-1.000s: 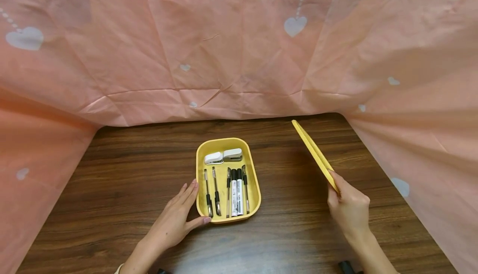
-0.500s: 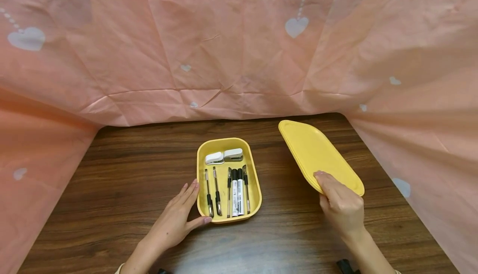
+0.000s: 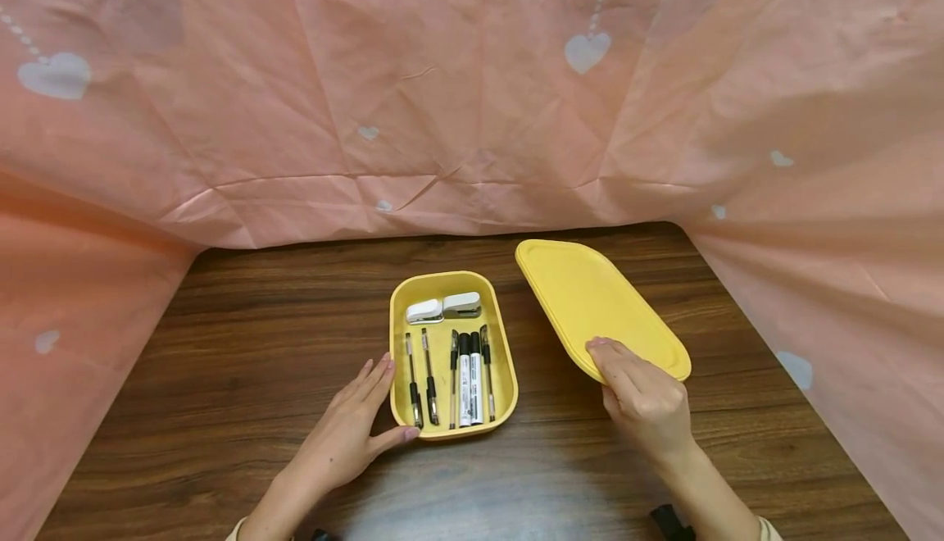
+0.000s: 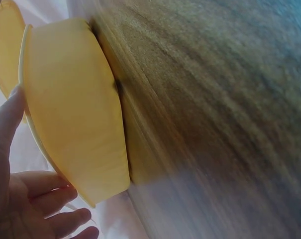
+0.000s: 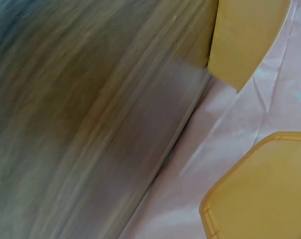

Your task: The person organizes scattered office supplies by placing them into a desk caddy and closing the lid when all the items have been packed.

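Observation:
A yellow box point(image 3: 442, 283) stands uncovered on the table in the head view. In it lie two white staplers point(image 3: 462, 305), two white markers point(image 3: 476, 385) with black caps, and several black-gripped pens point(image 3: 431, 389). My left hand point(image 3: 347, 426) rests against the box's left side, fingers extended and thumb at the near rim; the left wrist view shows that hand beside the box wall point(image 4: 70, 109). To the right, my right hand point(image 3: 649, 397) grips the near end of the yellow lid point(image 3: 605, 303), held tilted above the table. Its underside point(image 5: 264, 189) shows in the right wrist view.
A dark wood-grain table point(image 3: 243, 344) lies under everything. Pink cloth point(image 3: 472, 115) with pale hearts hangs behind it and along both sides. A small black object point(image 3: 667, 520) is by the right forearm at the bottom edge.
My right hand has moved left with the lid, bringing it nearer the box. The lid has turned from edge-on to showing its broad face. The left hand and box have stayed in place.

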Action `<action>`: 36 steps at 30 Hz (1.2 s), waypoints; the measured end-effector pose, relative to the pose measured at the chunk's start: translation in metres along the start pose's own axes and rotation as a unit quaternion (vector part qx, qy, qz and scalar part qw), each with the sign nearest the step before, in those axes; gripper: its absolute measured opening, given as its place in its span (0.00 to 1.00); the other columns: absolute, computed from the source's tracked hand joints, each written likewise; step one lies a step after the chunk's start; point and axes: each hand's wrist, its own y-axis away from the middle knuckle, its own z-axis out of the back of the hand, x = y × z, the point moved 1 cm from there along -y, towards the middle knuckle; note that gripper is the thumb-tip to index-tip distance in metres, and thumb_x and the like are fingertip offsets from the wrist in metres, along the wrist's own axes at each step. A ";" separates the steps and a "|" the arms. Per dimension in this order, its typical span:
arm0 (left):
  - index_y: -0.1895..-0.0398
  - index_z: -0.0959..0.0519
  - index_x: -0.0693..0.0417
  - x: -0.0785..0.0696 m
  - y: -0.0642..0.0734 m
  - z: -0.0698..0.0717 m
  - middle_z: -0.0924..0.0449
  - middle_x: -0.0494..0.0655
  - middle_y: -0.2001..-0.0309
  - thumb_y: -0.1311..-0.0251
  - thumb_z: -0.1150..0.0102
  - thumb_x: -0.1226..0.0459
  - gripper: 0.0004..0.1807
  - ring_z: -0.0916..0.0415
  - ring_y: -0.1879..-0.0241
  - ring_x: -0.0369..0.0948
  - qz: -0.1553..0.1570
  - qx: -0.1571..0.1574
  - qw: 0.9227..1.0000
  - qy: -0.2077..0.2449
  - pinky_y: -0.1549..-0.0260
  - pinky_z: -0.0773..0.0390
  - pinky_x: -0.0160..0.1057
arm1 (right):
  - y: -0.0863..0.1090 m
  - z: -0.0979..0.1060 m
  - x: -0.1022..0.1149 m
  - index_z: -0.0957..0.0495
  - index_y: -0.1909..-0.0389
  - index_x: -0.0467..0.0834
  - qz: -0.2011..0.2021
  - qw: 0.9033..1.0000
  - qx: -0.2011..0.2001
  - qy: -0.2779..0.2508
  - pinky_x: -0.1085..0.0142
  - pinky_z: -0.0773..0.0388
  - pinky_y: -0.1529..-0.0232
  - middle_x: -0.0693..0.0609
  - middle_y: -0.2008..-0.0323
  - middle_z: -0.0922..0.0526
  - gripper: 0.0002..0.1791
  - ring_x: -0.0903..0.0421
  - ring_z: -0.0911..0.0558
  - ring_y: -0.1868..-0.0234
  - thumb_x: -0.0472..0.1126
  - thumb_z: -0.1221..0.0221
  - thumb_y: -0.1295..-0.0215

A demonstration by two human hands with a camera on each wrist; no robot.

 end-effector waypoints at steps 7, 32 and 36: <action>0.27 0.42 0.60 0.001 -0.001 0.002 0.46 0.55 0.25 0.47 0.37 0.40 0.51 0.49 0.26 0.56 -0.008 -0.001 1.000 -0.010 0.31 0.41 0.59 | -0.012 -0.013 0.017 0.15 0.72 0.33 0.044 0.999 -0.007 -0.008 0.61 0.18 0.78 0.43 0.74 0.12 0.14 0.49 0.14 0.76 0.30 0.48 0.32; 0.30 0.36 0.62 0.002 -0.007 0.013 0.39 0.56 0.28 0.44 0.38 0.41 0.46 0.46 0.27 0.56 0.004 -0.029 0.999 0.021 0.36 0.35 0.63 | -0.040 -0.056 0.080 0.14 0.66 0.37 0.108 0.994 0.004 -0.028 0.67 0.16 0.70 0.47 0.69 0.11 0.14 0.54 0.12 0.70 0.32 0.49 0.29; 0.30 0.36 0.62 -0.006 -0.012 0.019 0.35 0.59 0.31 0.40 0.41 0.42 0.43 0.39 0.30 0.55 0.012 -0.074 0.995 0.069 0.37 0.31 0.59 | -0.043 -0.060 0.086 0.14 0.66 0.37 0.111 0.993 0.001 -0.028 0.67 0.16 0.70 0.47 0.69 0.11 0.14 0.55 0.12 0.69 0.32 0.49 0.30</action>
